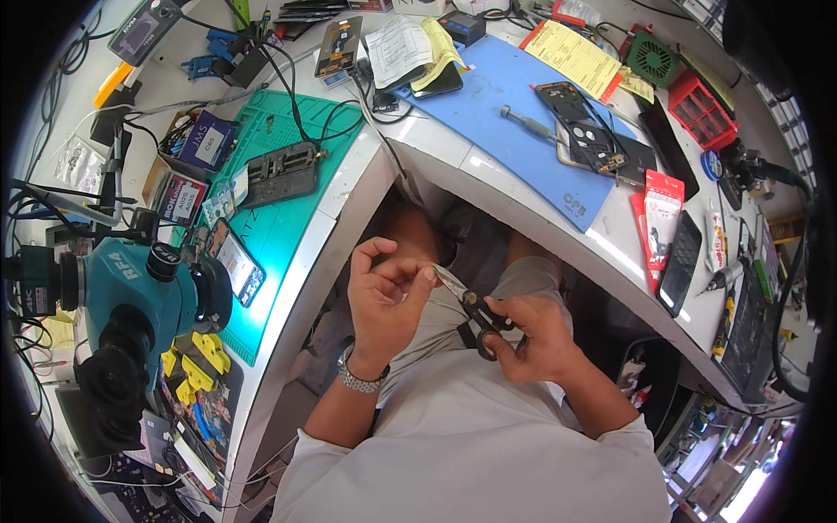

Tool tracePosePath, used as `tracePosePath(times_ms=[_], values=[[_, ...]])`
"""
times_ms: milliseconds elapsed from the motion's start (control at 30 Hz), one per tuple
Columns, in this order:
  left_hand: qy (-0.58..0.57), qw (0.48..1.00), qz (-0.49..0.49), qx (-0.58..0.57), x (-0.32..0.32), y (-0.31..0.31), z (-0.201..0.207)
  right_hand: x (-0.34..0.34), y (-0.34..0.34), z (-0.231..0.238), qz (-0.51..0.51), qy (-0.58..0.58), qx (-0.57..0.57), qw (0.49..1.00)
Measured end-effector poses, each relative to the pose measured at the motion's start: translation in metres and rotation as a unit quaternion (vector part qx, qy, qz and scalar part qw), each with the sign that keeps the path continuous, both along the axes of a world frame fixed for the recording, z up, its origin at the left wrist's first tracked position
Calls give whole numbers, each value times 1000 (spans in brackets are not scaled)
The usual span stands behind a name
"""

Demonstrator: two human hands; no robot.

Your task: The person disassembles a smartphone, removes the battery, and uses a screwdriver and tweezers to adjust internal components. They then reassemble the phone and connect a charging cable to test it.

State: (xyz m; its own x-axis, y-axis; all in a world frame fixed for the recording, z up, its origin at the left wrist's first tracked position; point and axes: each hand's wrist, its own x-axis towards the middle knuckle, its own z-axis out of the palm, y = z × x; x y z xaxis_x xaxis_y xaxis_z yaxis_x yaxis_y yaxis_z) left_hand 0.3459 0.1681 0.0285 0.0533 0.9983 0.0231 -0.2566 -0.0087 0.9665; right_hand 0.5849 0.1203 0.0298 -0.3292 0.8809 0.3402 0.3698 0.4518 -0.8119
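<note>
Below the white bench (523, 205), the right hand (536, 336) grips small scissors (475, 312), blades pointing toward the left hand's (384, 296) curled fingertips, perhaps touching.

On the bench's left wing, a dark blue box (207, 139) and a red-and-white packet (181, 199) sit near the green mat's left edge; a lit phone screen (237, 261) lies nearer the front edge. A red-and-white hanging packet (662, 218) and yellow form (571, 57) lie on the right wing.

A white, brightly lit corner workbench (488, 170) carried a green mat (279, 231) and a blue mat (514, 131) amid clutter.
</note>
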Motion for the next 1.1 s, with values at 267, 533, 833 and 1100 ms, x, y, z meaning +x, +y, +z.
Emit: tracePosePath(times_ms=[267, 533, 833, 1100], values=[[11, 1000, 0, 5, -2, -1, -3, 2, -1, 3, 13, -15, -13, 1000], [29, 999, -11, 8, -4, -1, -2, 1, -4, 3, 7, -23, -71, 997], [55, 998, -9, 4, -4, -3, 2, 4, -1, 6, 14, -27, -78, 996], [96, 995, -17, 10, -7, -6, 7, 7, 0, 6, 29, -18, -74, 997]])
